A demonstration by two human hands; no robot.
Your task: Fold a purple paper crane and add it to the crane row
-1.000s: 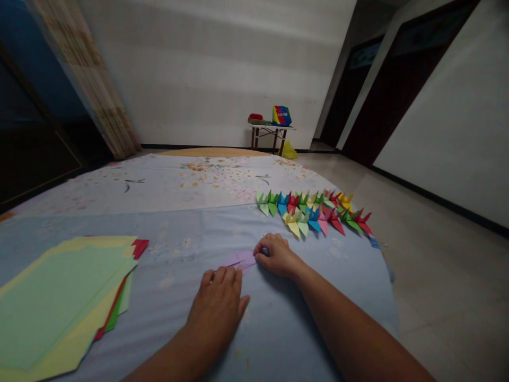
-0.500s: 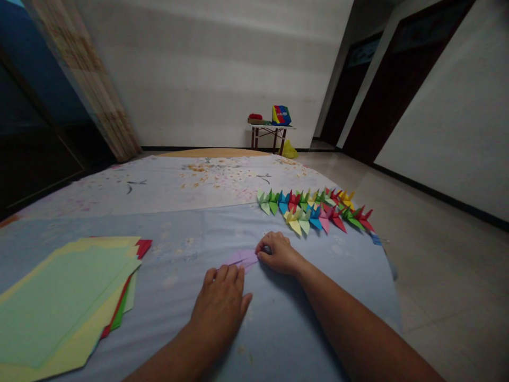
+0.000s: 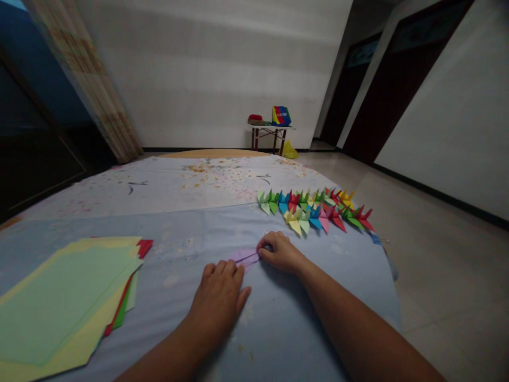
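Note:
A small folded piece of pale purple paper (image 3: 244, 257) lies on the light blue cloth (image 3: 278, 323) in front of me. My left hand (image 3: 220, 294) rests flat on the near end of it, fingers stretched out together. My right hand (image 3: 280, 252) is curled, its fingertips pinching the paper's far right end against the cloth. Most of the paper is hidden under the two hands.
A stack of green, yellow and red paper sheets (image 3: 63, 300) lies at the near left. Several folded paper cranes (image 3: 314, 209) in many colours stand in two rows at the far right. Beyond are a floral sheet (image 3: 191, 180), a small table (image 3: 270, 132) and bare floor (image 3: 437, 254) to the right.
Both hands stayed on the purple paper. My left hand slid slightly forward along it, and my right hand shifted a little.

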